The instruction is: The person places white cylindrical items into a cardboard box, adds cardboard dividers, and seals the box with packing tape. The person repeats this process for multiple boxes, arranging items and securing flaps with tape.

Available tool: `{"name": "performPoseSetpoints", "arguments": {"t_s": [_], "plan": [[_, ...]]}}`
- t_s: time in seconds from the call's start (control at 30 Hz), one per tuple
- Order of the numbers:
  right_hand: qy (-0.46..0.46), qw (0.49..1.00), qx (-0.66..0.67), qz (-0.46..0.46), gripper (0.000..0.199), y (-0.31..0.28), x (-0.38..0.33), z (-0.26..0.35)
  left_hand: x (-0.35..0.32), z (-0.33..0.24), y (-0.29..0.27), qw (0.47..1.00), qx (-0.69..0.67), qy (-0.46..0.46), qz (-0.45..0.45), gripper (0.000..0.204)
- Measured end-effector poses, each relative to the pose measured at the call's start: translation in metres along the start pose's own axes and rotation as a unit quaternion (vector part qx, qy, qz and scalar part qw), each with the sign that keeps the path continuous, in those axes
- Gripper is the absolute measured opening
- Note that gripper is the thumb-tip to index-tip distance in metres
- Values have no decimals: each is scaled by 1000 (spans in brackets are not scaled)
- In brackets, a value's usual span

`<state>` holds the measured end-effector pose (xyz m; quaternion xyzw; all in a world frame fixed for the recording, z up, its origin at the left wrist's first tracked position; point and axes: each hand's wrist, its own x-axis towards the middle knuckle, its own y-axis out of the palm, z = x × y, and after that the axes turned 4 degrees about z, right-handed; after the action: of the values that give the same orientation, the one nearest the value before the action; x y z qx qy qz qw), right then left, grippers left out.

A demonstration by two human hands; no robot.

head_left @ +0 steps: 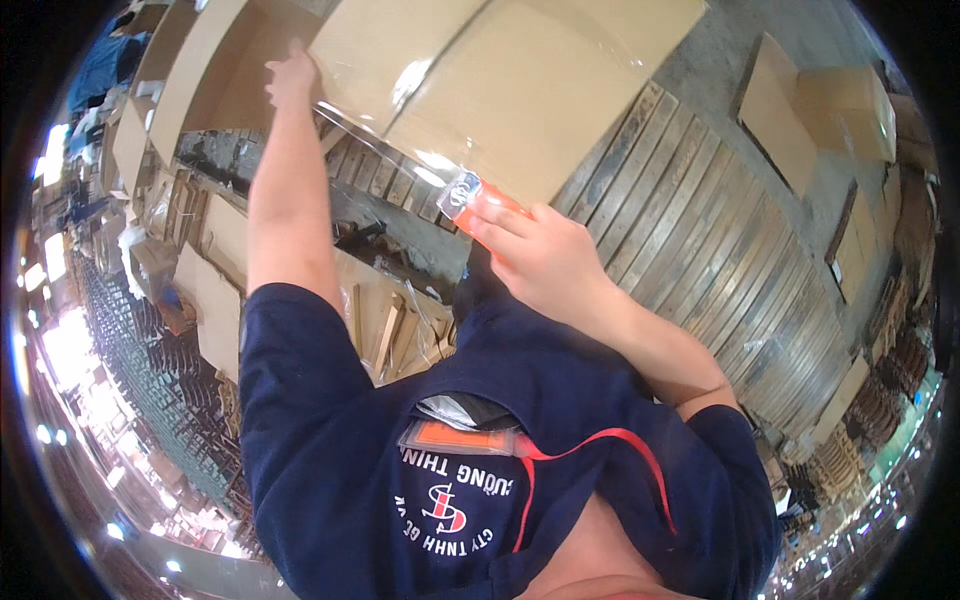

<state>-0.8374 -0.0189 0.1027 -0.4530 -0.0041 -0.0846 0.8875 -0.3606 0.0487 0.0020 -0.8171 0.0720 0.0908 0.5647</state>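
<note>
A large brown cardboard box (540, 90) lies ahead of me, with a dark seam and shiny clear tape across its top. My right hand (550, 255) grips an orange tape dispenser (462, 215) just off the box's near edge. From the dispenser a strip of clear tape (385, 148) stretches left along that edge toward the box's left corner. At that corner my left hand (291, 80) reaches out with fingers spread, beside an upright cardboard panel (205, 75). Whether its fingertips touch the box is hard to make out.
Under the box and to its right runs a slatted wooden platform (690, 200). Cardboard sheets and an open carton (845, 110) stand at the far right. Cardboard scraps (395, 320) lie below my left arm. Dark stacked frames (150, 350) fill the left side.
</note>
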Motion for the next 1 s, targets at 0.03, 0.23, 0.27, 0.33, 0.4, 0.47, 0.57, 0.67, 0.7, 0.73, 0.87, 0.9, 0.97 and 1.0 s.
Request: {"name": "performPoseSetpoints", "arguments": {"t_s": [0.03, 0.23, 0.27, 0.33, 0.4, 0.47, 0.57, 0.67, 0.7, 0.73, 0.87, 0.9, 0.97, 1.0], "plan": [[7, 1000, 3, 14, 47, -11, -17, 2, -1, 7, -6, 1000, -3, 6, -2, 101], [76, 996, -23, 41, 48, -13, -121, -16, 1, 9, -10, 1000, 6, 18, 8, 99], [75, 996, -29, 49, 48, -7, -122, -18, 4, 9, -7, 1000, 4, 15, 4, 97], [76, 994, -42, 63, 48, 10, -116, -25, 5, 16, 5, 1000, 6, 7, -6, 93], [74, 993, -65, 62, 39, 22, -103, -21, 8, 16, 19, 1000, 9, 4, -18, 87], [67, 988, -105, 89, 33, 25, -90, -11, 16, 17, 26, 995, 97, 11, -18, 69], [118, 938, -158, 286, 18, 57, -91, -12, 42, 21, -32, 947, 250, 199, -24, 49], [250, 883, -152, 366, 27, 71, -102, -30, 1, 19, -10, 690, 670, 268, 60, 53], [248, 891, -166, 343, 26, 61, -112, -40, -20, 24, -9, 583, 759, 282, 70, 56], [272, 883, -174, 340, 23, 47, -120, -49, -42, 35, -11, 515, 805, 287, 70, 60], [391, 905, -123, 111, 16, 11, -183, -90, -147, 3, -10, 832, 488, 244, -103, 37], [400, 907, -110, 67, 14, 2, -195, -97, -172, 4, -3, 878, 385, 254, -129, 31], [425, 899, -103, -16, 13, -15, -217, -107, -238, 18, 37, 872, 374, 270, -167, 36], [429, 898, -93, -42, 14, -19, -224, -109, -283, 27, 69, 833, 447, 282, -161, 40]]}}
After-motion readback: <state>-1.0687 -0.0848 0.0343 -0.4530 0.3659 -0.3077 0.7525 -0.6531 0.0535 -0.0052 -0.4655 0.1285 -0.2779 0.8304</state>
